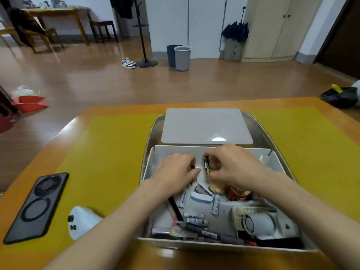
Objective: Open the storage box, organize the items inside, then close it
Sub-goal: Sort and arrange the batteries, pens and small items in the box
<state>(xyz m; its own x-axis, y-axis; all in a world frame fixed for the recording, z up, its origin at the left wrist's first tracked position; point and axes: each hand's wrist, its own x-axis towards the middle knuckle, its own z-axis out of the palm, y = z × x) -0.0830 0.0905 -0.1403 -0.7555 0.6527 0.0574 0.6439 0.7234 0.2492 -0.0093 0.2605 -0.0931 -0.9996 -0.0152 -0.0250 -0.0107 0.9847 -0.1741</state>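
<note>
With the lid (206, 126) already off and lying flat just behind it, the storage box (276, 162) sits open in a metal tray (153, 125) on the bench (109, 152), so the sorting step is in hand. Right hand (233, 166) pinches a black-and-gold battery (206, 165) upright at the far wall of the box. Left hand (175, 170) is curled just beside it over small items; what it grips is hidden, cannot tell. Hands near each other, not touching. Loose white batteries (194, 218), markers (204, 229), a red tin (238, 192) and a small fan (261, 223) lie jumbled nearer the body. Judgement: next move calls for setting the held battery down with its like, then gathering the white cells beside it; lid goes on last
</note>
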